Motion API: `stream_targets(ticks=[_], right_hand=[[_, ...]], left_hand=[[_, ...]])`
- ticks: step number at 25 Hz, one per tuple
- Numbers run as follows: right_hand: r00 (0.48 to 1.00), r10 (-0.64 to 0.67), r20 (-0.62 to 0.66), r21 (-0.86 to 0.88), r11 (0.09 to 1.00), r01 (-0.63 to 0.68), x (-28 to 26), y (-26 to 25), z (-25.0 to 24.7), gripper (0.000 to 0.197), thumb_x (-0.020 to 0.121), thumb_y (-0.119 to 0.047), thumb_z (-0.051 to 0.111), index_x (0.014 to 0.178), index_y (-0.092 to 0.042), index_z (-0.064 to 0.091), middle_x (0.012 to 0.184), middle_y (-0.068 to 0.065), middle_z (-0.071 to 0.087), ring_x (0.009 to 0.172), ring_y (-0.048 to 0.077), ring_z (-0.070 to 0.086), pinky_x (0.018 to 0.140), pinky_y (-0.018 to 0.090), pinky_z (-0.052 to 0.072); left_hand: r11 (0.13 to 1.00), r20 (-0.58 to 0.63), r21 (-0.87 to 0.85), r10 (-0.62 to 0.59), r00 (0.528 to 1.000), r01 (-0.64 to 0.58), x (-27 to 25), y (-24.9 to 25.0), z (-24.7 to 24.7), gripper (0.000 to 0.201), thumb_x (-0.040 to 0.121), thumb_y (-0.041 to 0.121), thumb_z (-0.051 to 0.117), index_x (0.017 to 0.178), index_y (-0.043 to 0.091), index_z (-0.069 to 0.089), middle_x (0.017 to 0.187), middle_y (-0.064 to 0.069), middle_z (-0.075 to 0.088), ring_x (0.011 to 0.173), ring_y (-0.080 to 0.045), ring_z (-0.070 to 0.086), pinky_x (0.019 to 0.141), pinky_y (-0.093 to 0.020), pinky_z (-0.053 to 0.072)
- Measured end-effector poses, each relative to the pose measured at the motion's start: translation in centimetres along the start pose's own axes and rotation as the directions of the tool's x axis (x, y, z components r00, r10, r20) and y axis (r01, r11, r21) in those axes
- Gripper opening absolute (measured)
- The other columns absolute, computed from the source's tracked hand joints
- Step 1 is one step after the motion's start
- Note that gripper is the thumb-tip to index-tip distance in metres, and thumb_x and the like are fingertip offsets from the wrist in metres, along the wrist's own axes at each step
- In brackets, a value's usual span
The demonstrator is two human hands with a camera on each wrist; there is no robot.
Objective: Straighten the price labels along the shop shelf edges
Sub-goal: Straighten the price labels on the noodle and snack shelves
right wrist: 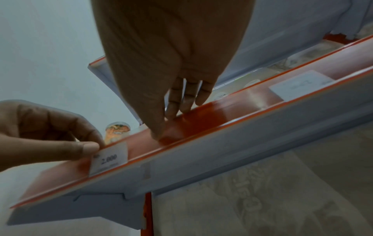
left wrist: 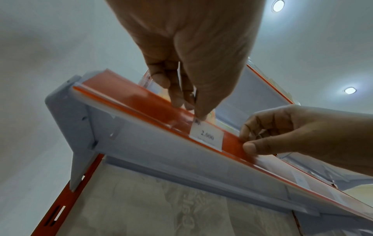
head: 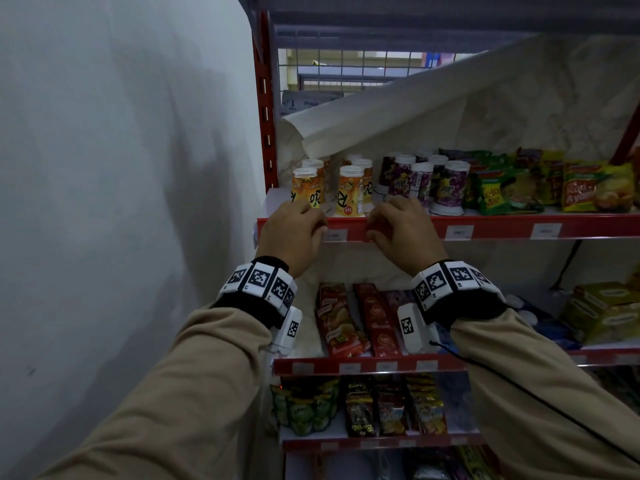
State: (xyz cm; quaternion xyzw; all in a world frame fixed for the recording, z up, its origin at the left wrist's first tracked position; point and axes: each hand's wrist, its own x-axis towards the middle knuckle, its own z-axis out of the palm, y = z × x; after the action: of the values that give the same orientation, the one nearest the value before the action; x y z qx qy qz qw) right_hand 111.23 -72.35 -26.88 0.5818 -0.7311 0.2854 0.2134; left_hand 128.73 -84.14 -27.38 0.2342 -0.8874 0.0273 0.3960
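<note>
A white price label (head: 334,234) printed "2.000" (left wrist: 207,135) (right wrist: 110,159) sits in the red edge strip (head: 502,230) of the upper shelf, near its left end. My left hand (head: 320,230) (left wrist: 191,110) pinches the strip at the label's upper left corner, thumb in front and fingers curled over the top. My right hand (head: 372,230) (right wrist: 169,124) grips the strip just right of the label, with its thumb pressed on the red face and its fingers over the top edge. The label lies between the two hands and looks roughly level.
Two more labels (head: 459,232) (head: 546,230) sit further right on the same strip. Orange cups (head: 349,192), purple cups (head: 426,181) and noodle packs (head: 502,188) stand just behind the edge. Lower shelves hold sachets (head: 356,320). A white wall (head: 121,202) closes the left side.
</note>
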Motion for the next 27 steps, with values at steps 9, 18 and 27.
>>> stream_targets(ticks=[9, 18, 27], right_hand=[[0.997, 0.018, -0.079, -0.139, 0.99, -0.029, -2.2, 7.8, -2.7, 0.027, 0.074, -0.031, 0.075, 0.094, -0.019, 0.061, 0.101, 0.007, 0.057, 0.098, 0.032, 0.047, 0.077, 0.042, 0.041], [0.999, -0.021, -0.029, -0.047, 0.999, 0.02, -3.2, 14.9, -5.2, 0.027, 0.075, -0.015, 0.077, 0.093, -0.009, 0.057, 0.094, 0.011, 0.052, 0.094, 0.03, 0.045, 0.075, 0.039, 0.041], [0.994, -0.095, -0.054, -0.066, 0.994, 0.092, -3.5, 14.8, -4.1, 0.022, 0.075, -0.017, 0.068, 0.094, -0.016, 0.058, 0.096, 0.007, 0.051, 0.093, 0.03, 0.043, 0.075, 0.04, 0.039]], left_hand=[[0.991, 0.03, 0.087, 0.102, 0.994, -0.104, 2.6, 7.6, 3.3, 0.026, 0.084, 0.031, 0.059, 0.103, 0.014, 0.066, 0.102, -0.006, 0.059, 0.099, -0.027, 0.051, 0.083, -0.041, 0.042], [0.995, 0.016, -0.025, 0.093, 0.996, -0.093, 4.5, 16.1, 8.6, 0.025, 0.083, 0.007, 0.061, 0.108, 0.007, 0.066, 0.1, -0.012, 0.059, 0.096, -0.029, 0.051, 0.08, -0.036, 0.041], [0.999, -0.057, -0.023, -0.036, 0.998, 0.035, 4.6, 17.2, 9.6, 0.021, 0.081, 0.0, 0.06, 0.099, 0.007, 0.066, 0.093, -0.013, 0.059, 0.089, -0.031, 0.05, 0.069, -0.038, 0.039]])
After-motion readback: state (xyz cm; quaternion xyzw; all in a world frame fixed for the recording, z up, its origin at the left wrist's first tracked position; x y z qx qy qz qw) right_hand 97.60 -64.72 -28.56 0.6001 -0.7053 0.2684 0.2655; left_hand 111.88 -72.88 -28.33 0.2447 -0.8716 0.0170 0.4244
